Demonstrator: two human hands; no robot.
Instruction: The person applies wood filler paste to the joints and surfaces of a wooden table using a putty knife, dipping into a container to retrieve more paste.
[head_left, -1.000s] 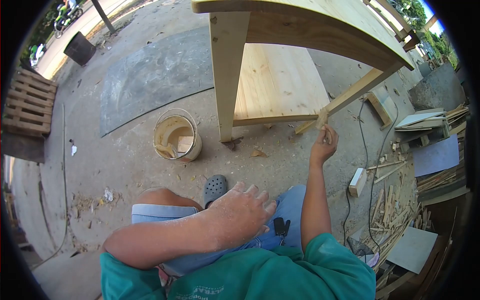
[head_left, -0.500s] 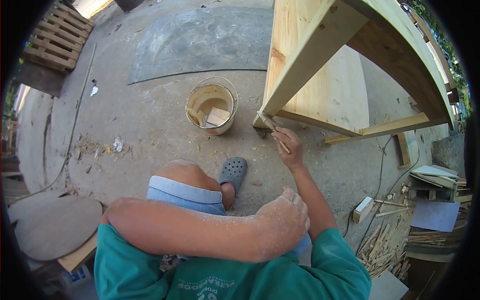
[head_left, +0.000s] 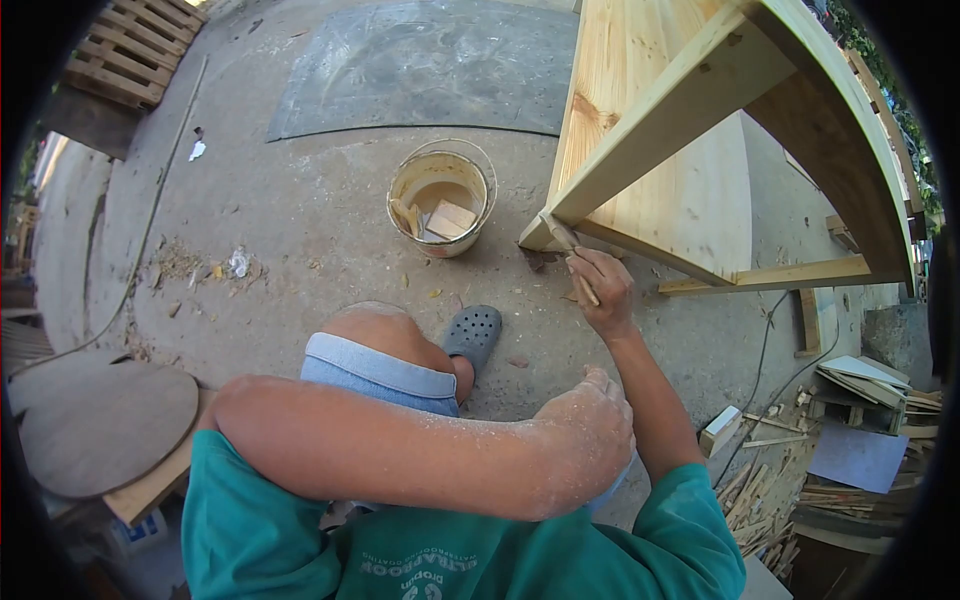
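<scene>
My right hand (head_left: 604, 290) is closed around the wooden handle of a paintbrush (head_left: 562, 234). The brush head touches the lower end of a pale wooden leg (head_left: 660, 120) on a piece of furniture with a curved side. My left forearm lies across my lap, and my dusty left hand (head_left: 590, 430) rests beside my right forearm. Its fingers are together and bent, and whatever is under them is hidden. A bucket (head_left: 402, 180) with a wire handle stands left of the leg, holding cloudy liquid, a wooden block (head_left: 450, 220) and other pieces.
A dark flat sheet (head_left: 430, 70) lies on the concrete beyond the bucket. Wood scraps (head_left: 750, 500) and a cable (head_left: 765, 350) are on the right. A rounded board (head_left: 110, 425) is at the left, with a slatted pallet (head_left: 130, 50) behind. My clog (head_left: 472, 335) is near the bucket.
The view has shifted slightly, so the furniture and bucket appear farther right and a little higher. My right hand still holds the brush at the leg's end; my left hand keeps its pose.
</scene>
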